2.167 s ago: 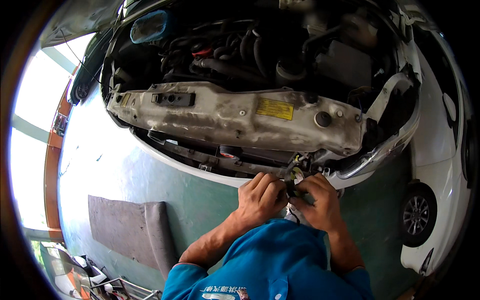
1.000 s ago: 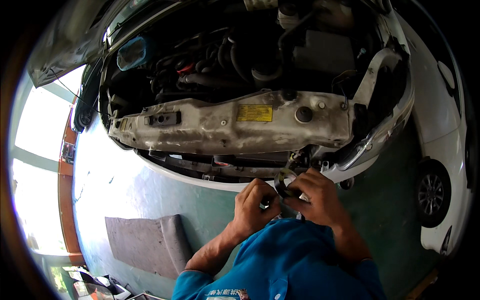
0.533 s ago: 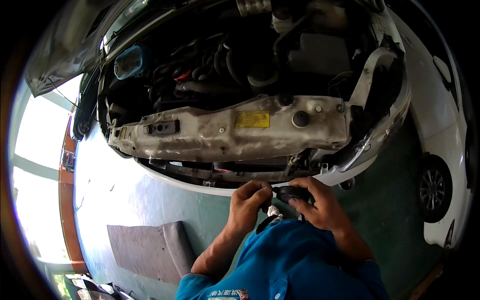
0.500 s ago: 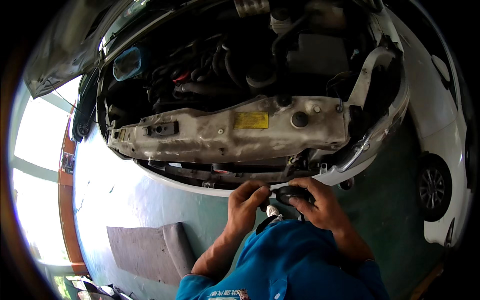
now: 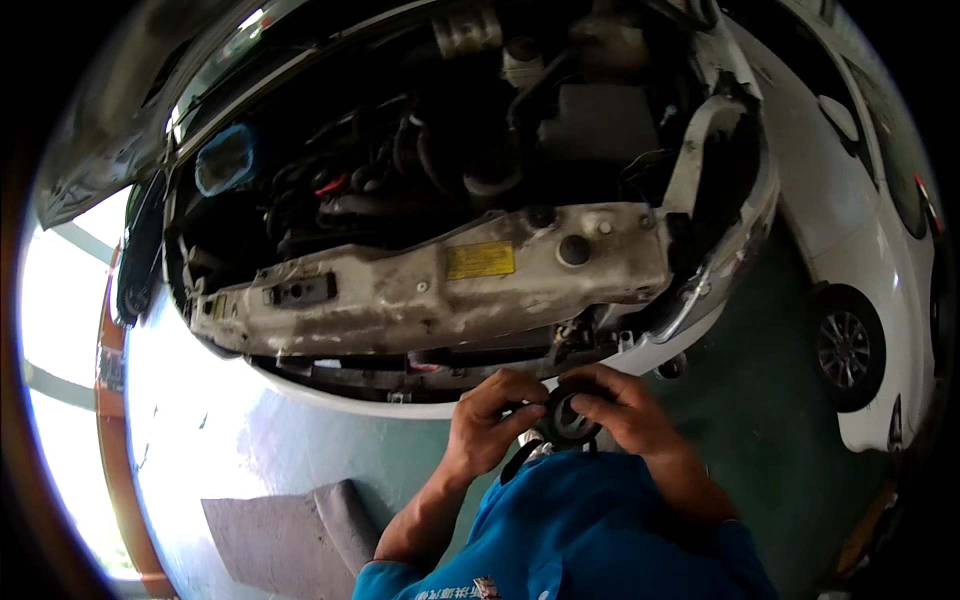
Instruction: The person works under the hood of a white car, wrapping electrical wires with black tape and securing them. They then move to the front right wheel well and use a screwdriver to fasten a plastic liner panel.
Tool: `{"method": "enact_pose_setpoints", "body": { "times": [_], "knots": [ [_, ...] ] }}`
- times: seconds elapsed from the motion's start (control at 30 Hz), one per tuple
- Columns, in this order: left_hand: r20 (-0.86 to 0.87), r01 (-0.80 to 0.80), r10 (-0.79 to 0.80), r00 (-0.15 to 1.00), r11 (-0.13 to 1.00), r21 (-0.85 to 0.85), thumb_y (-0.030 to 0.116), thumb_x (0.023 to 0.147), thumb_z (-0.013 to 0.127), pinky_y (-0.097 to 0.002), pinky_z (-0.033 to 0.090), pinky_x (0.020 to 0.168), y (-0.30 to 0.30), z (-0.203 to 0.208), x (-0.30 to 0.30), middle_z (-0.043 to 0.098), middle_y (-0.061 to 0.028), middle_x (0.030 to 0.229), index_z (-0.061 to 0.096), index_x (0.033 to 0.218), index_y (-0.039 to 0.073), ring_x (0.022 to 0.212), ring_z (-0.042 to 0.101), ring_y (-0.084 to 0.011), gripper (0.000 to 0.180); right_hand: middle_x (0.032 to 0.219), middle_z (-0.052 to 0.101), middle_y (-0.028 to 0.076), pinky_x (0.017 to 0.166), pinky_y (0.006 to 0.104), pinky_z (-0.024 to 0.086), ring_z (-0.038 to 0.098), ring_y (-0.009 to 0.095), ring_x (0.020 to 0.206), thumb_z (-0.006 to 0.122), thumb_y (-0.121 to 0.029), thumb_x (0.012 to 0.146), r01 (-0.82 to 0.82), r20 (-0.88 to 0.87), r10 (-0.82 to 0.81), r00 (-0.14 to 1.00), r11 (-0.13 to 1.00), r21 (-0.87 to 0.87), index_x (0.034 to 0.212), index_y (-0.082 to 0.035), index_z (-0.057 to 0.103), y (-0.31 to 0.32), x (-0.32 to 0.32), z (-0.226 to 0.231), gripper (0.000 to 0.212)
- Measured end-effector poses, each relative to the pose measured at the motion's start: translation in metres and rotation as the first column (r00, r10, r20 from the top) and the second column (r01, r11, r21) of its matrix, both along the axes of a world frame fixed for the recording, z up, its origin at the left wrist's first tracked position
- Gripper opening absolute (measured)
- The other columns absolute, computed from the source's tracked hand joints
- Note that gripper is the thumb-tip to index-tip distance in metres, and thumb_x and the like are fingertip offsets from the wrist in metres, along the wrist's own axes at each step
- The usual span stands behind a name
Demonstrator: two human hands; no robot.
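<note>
A roll of black tape (image 5: 573,420) is held up in front of my blue shirt, just short of the car's front bumper (image 5: 400,403). My right hand (image 5: 628,408) grips its right side, with the thumb across the face of the ring. At its left edge my left hand (image 5: 490,420) is closed, thumb and forefinger pinched together against the roll. Whether a loose end of tape lies between those fingertips is too small to tell. Beyond both hands runs the worn, pale front crossmember (image 5: 380,300) with a yellow label (image 5: 480,260).
The engine bay (image 5: 400,150) is open under the raised hood (image 5: 110,130); a blue-rimmed opening (image 5: 225,160) is at its left. A grey mat (image 5: 270,540) lies on the green floor at lower left. Another white car (image 5: 850,250) is parked along the right.
The roll has turned, so its round face now shows more fully. My left fingers have come up against its edge. The whole view has shifted, moving the car slightly left.
</note>
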State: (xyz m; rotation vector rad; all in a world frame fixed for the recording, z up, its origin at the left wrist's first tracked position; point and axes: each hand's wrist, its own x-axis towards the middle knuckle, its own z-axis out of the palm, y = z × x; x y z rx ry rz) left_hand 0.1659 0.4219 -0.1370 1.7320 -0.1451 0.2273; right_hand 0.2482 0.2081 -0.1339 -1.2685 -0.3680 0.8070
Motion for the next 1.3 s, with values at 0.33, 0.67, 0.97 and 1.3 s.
{"method": "enact_pose_setpoints", "body": {
  "times": [0.33, 0.67, 0.97, 1.3],
  "knots": [
    [-0.228, 0.169, -0.204, 0.952, 0.971, -0.167, -0.001, 0.086, 0.073, -0.0282, 0.053, 0.075, 0.005, 0.007, 0.005, 0.069, -0.0079, 0.094, 0.071, 0.096, -0.001, 0.085, 0.066, -0.0152, 0.009, 0.091, 0.069, 0.008, 0.068, 0.0265, 0.053, 0.065, 0.012, 0.078, 0.066, -0.006, 0.094, 0.079, -0.036, -0.084, 0.996, 0.99, -0.12, 0.123, 0.003, 0.064, -0.007, -0.018, -0.006, 0.03],
    [-0.517, 0.176, -0.347, 0.782, 0.919, -0.352, 0.006, 0.092, 0.07, -0.025, 0.051, 0.069, -0.032, 0.037, 0.051, 0.068, -0.0066, 0.087, 0.07, 0.098, -0.004, 0.077, 0.063, -0.0113, 0.012, 0.089, 0.07, 0.005, 0.067, 0.0266, 0.05, 0.062, 0.011, 0.078, 0.07, -0.012, 0.093, -0.276, -0.177, 0.297, 0.938, 0.951, 0.136, 0.12, 0.0, 0.069, -0.058, 0.045, -0.026, 0.03],
    [-0.588, 0.103, -0.306, 0.749, 0.93, -0.353, 0.007, 0.091, 0.071, -0.0257, 0.053, 0.067, -0.102, 0.062, 0.154, 0.067, -0.0076, 0.086, 0.07, 0.099, -0.006, 0.074, 0.063, -0.013, 0.015, 0.103, 0.072, 0.011, 0.077, 0.0298, 0.053, 0.068, 0.017, 0.087, 0.073, -0.021, 0.091, -0.476, 0.201, 0.461, 0.864, 0.879, 0.032, 0.122, -0.007, 0.071, -0.134, 0.164, 0.0, 0.035],
    [-0.535, -0.085, -0.104, 0.838, 0.945, -0.316, 0.012, 0.088, 0.075, -0.0255, 0.054, 0.07, -0.087, 0.082, 0.242, 0.071, -0.0097, 0.091, 0.072, 0.105, -0.007, 0.079, 0.067, -0.0149, 0.026, 0.092, 0.073, 0.008, 0.066, 0.0292, 0.052, 0.067, 0.012, 0.078, 0.074, -0.013, 0.088, -0.544, 0.276, 0.515, 0.811, 0.838, 0.035, 0.119, -0.004, 0.07, -0.169, 0.241, -0.001, 0.033]
  ]
}}
